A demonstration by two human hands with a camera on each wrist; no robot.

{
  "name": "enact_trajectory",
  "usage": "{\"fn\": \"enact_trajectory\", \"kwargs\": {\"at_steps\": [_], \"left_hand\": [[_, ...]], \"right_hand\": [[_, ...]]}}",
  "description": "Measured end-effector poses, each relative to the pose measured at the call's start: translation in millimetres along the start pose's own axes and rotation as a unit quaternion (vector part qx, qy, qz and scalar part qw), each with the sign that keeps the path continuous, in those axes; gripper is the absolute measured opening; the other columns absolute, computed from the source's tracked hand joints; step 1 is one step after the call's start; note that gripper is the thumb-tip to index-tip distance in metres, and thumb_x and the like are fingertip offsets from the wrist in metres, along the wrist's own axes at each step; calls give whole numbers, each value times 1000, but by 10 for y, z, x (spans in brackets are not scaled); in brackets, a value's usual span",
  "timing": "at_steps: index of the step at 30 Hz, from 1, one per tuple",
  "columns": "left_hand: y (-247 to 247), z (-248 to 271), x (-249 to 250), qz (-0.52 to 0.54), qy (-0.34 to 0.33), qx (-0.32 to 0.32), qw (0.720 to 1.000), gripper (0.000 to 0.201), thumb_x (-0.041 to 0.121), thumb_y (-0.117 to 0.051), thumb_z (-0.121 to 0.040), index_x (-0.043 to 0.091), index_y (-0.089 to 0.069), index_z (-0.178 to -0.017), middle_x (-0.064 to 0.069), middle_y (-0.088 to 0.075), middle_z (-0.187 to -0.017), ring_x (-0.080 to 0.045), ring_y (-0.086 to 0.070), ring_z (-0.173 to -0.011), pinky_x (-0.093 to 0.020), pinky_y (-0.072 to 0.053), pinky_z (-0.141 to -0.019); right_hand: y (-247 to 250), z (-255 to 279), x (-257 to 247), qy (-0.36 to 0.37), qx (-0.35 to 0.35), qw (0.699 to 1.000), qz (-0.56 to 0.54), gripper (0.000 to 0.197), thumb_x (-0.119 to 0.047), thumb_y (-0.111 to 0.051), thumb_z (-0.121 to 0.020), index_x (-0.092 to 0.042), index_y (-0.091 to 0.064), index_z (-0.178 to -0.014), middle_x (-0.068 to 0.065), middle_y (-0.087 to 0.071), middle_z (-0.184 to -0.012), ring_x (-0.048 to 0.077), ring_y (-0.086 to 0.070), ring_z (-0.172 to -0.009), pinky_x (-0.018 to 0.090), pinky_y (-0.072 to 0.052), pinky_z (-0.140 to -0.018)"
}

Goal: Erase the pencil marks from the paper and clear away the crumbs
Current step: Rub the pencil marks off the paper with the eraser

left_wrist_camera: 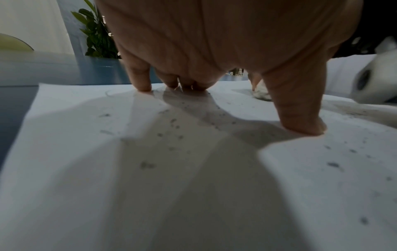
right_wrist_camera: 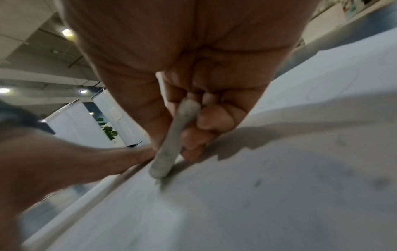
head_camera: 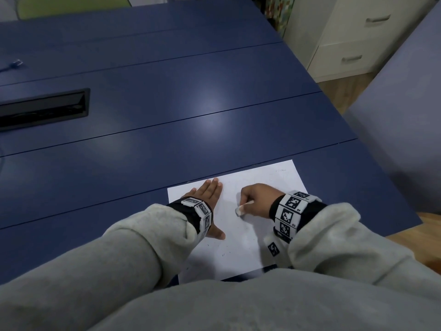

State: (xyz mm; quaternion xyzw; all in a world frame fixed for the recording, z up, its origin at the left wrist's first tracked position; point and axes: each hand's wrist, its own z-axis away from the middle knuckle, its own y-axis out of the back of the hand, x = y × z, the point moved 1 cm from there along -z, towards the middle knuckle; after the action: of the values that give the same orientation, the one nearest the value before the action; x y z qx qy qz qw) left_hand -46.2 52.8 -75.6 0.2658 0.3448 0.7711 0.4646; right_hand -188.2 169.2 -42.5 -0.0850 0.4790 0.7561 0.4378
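A white sheet of paper (head_camera: 241, 247) lies on the blue table near its front right corner. My left hand (head_camera: 210, 199) lies flat on the sheet's left part, fingers straight and thumb spread, pressing it down. In the left wrist view its fingertips (left_wrist_camera: 141, 84) and thumb touch the paper (left_wrist_camera: 86, 169), with dark eraser crumbs (left_wrist_camera: 176, 125) scattered around. My right hand (head_camera: 256, 199) grips a long white eraser (head_camera: 242, 208); the right wrist view shows the eraser (right_wrist_camera: 171, 142) held between thumb and curled fingers, its lower end on the paper (right_wrist_camera: 279, 195). Faint pencil marks (head_camera: 280, 170) remain near the far right corner.
The blue table (head_camera: 167, 111) stretches far ahead and left, with a black cable slot (head_camera: 43, 108) at the left. The table's right edge runs close to the paper. White drawers (head_camera: 358, 44) and a grey-blue surface (head_camera: 401, 111) stand to the right.
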Motion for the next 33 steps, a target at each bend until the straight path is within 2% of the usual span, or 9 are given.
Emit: {"fn": "enact_trajectory", "kwargs": {"at_steps": [3, 5, 9, 11, 16, 21, 26, 31, 33], "left_hand": [[-11, 12, -1, 3, -2, 5, 1000, 132, 74, -64, -67, 16, 23, -149, 0, 28, -156, -16, 21, -145, -36, 4, -116], [-12, 13, -3, 4, -3, 7, 1000, 132, 74, -63, -68, 16, 23, -149, 1, 28, -156, -15, 21, -145, -36, 4, -116], [-22, -9, -5, -4, -2, 2, 1000, 133, 76, -61, -67, 16, 25, -148, 0, 30, -156, -16, 22, -145, -37, 4, -116], [-27, -9, -4, -5, 0, 2, 1000, 133, 76, -62, -67, 16, 25, -148, 1, 30, -156, -16, 22, -145, -37, 4, -116], [-22, 4, -4, -1, -1, 5, 1000, 132, 75, -62, -68, 17, 24, -148, 1, 29, -156, -15, 21, -145, -36, 4, -116], [-7, 9, 8, -4, 2, 4, 1000, 131, 75, -62, -68, 17, 25, -148, 1, 30, -156, -15, 21, -145, -36, 3, -117], [7, 25, 14, 3, 3, 5, 1000, 131, 73, -63, -68, 17, 23, -149, 2, 28, -156, -14, 21, -145, -36, 4, -117], [9, 24, 15, 3, 3, 4, 1000, 131, 74, -63, -68, 17, 23, -149, 1, 29, -156, -15, 21, -145, -36, 4, -117], [18, 29, 25, 0, 4, 2, 1000, 131, 73, -63, -69, 16, 23, -149, 1, 29, -156, -15, 21, -145, -36, 4, -117]], "right_hand": [[144, -67, 51, -26, 71, 996, -45, 26, -24, -73, -78, -23, -52, -63, -13, -53, -65, 5, -51, -65, 21, -38, -60], [135, -71, 38, -31, 94, 993, -60, 25, -22, -71, -79, -22, -51, -63, -13, -53, -66, 9, -52, -67, 22, -39, -61], [-100, -1, -107, 18, -3, 1000, 7, 16, -26, -68, -80, -23, -56, -70, -12, -58, -75, 10, -57, -77, 24, -44, -68], [-73, -28, -117, 22, -17, 999, 26, 13, -27, -69, -80, -24, -58, -73, -12, -59, -78, 10, -57, -78, 25, -43, -68], [146, -148, -15, -19, 106, 994, -13, 17, -21, -66, -82, -19, -54, -71, -8, -56, -74, 14, -54, -77, 22, -38, -61], [-15, -84, -89, 17, 7, 1000, 17, 13, -28, -70, -80, -20, -60, -75, -8, -61, -77, 11, -56, -75, 23, -43, -66], [231, -155, 28, -25, 102, 994, -33, 24, -24, -70, -79, -22, -51, -64, -14, -52, -68, 11, -53, -73, 17, -37, -59], [18, -55, -15, 5, 1, 1000, 9, 17, -27, -72, -78, -23, -58, -69, -7, -64, -81, 12, -59, -80, 23, -44, -69], [86, -76, 32, 4, 27, 1000, -5, 17, -27, -72, -79, -23, -58, -70, -10, -62, -78, 12, -57, -79, 18, -41, -67]]}}
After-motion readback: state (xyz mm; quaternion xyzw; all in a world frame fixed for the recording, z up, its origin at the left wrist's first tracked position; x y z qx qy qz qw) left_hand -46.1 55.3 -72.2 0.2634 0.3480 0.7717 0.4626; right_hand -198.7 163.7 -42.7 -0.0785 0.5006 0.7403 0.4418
